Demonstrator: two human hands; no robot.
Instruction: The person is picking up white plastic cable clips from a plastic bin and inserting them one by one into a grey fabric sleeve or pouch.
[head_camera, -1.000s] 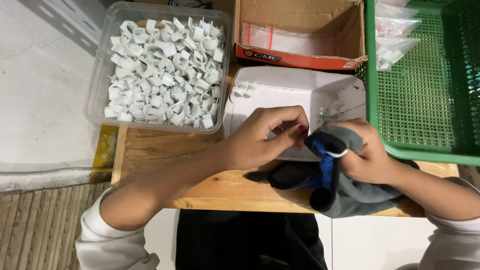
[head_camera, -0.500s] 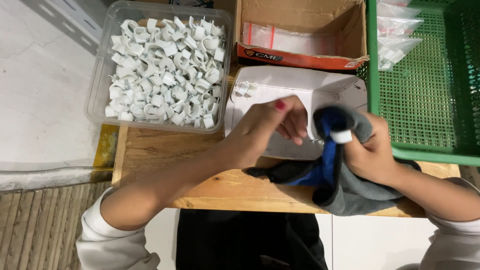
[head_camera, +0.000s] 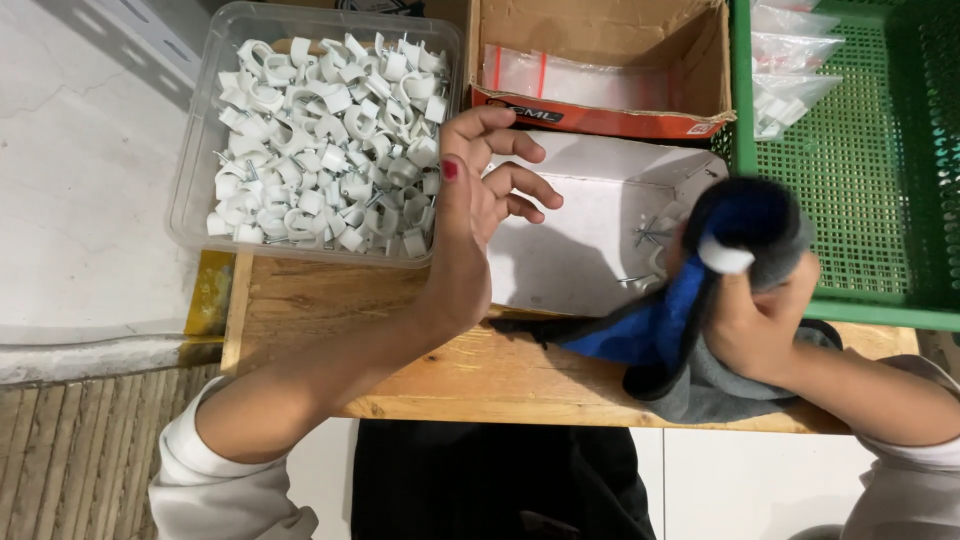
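The left hand hangs open in the air, fingers spread and loosely curled, palm turned rightward, forearm stretched forward from a white sleeve. The right hand is closed in a grip, wrist bent, forearm angled in from the right.

Both forearms are bare, with white sleeves pushed up near the wooden table's front edge. The left hand has red polish on its thumbnail. Dark clothing covers the lap.
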